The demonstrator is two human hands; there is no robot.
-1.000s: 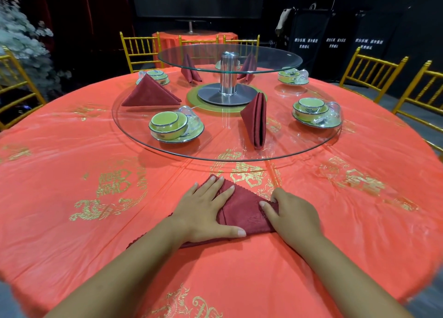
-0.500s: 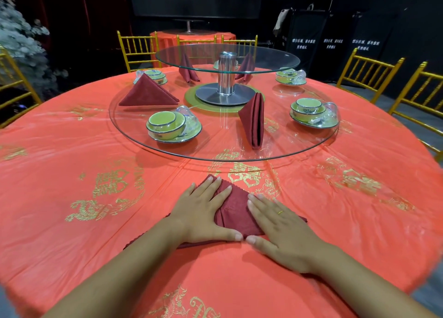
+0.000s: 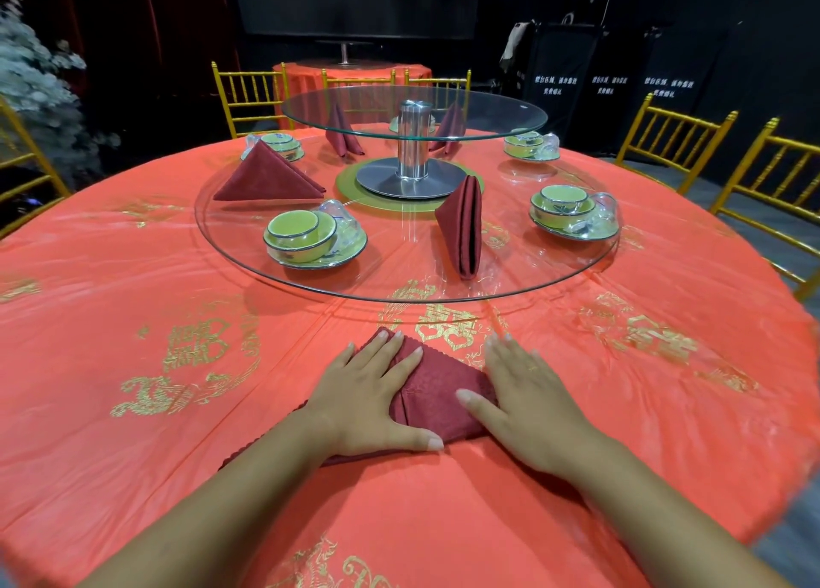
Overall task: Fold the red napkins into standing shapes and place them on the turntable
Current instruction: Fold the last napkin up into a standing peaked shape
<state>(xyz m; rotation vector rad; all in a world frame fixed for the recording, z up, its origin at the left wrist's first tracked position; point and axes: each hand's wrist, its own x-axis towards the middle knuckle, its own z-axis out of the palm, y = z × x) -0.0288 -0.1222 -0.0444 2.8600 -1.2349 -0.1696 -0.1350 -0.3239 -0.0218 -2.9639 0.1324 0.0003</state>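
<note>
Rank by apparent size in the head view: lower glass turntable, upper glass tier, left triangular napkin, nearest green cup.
1. lower glass turntable
2. upper glass tier
3. left triangular napkin
4. nearest green cup
The tier is farther away, so real sizes stay unsure.

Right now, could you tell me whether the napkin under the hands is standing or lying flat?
Lying flat, partly folded: the napkin lies on the tablecloth with the left hand and right hand pressing it.

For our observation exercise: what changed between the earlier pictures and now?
The right hand uncurled from the right edge of the napkin, laid flat and slid slightly rightward over the fold. The left hand stayed pressed flat on the napkin; the folded napkins on the turntable did not move.
</note>
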